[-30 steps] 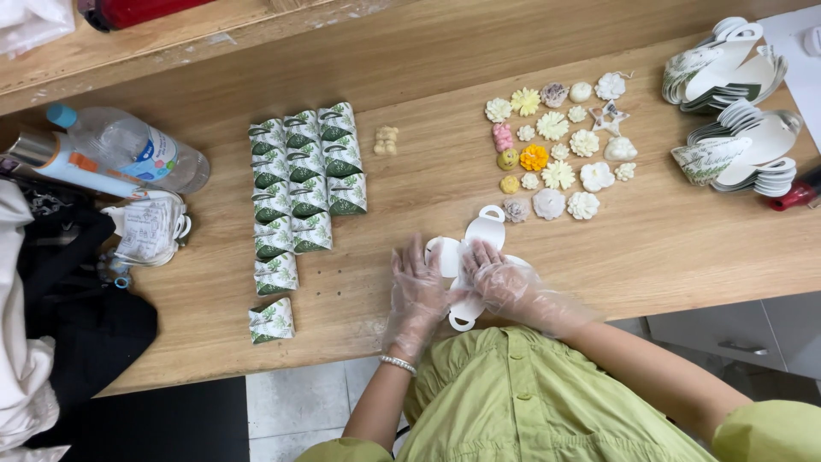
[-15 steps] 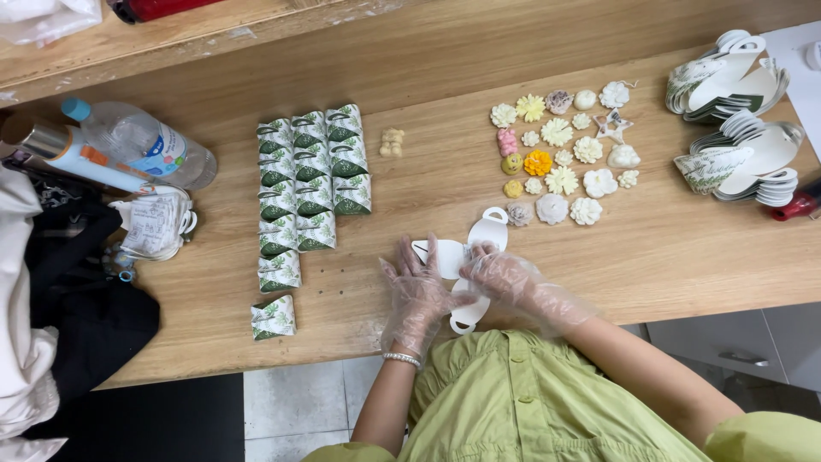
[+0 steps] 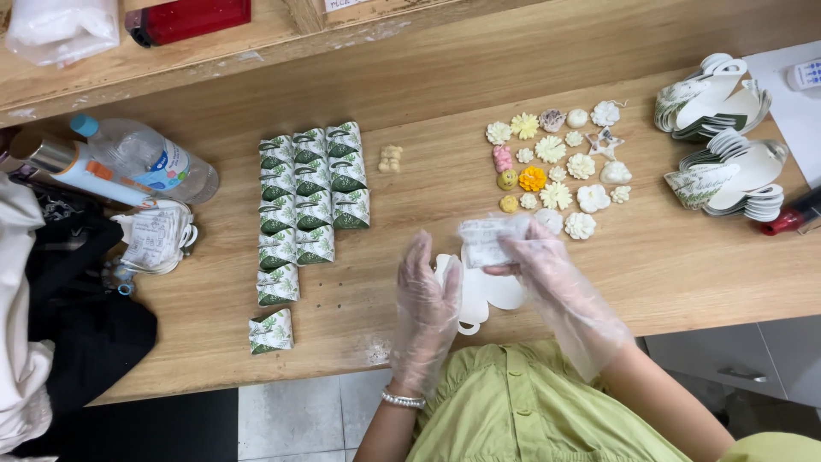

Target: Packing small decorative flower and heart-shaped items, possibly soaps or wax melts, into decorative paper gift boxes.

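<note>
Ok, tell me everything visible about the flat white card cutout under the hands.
The white card cutout lies flat on the wooden table, near its front edge. It looks like thin card with rounded lobes and a looped tab at its lower end. The gloved left hand rests on its left part; the gloved right hand hovers above it, pinching a small clear packet.

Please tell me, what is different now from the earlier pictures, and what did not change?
The right hand has lifted off the flat white cut-out and now holds a small clear packet above it. The left hand has turned edge-on beside the cut-out. The folded green-and-white boxes and flower-shaped pieces lie as before.
</note>
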